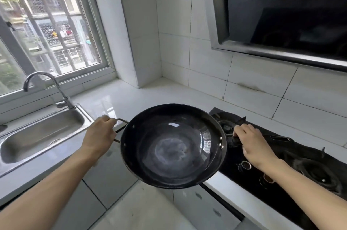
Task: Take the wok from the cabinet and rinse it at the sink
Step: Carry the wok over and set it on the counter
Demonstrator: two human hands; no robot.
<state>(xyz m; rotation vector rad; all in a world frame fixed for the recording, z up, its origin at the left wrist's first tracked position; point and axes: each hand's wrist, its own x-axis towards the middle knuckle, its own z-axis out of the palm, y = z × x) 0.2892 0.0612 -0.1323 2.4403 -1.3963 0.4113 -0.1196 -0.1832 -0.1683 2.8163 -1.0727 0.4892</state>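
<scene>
White-tiled kitchen corner, sink (40, 135) at left of frame, hob (281, 156) at right. Wok (173, 146) held in the air at centre — out of the cabinet, carry step. Next: swing left under the tap (45, 87). Left hand (100, 135) and right hand (252, 144) curled round opposite handles, forearms spread.

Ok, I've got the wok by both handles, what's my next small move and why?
Probably swing the wok left until it sits over the sink. Your left hand and right hand hold it level in front of the stove; the faucet is to its left.
</scene>
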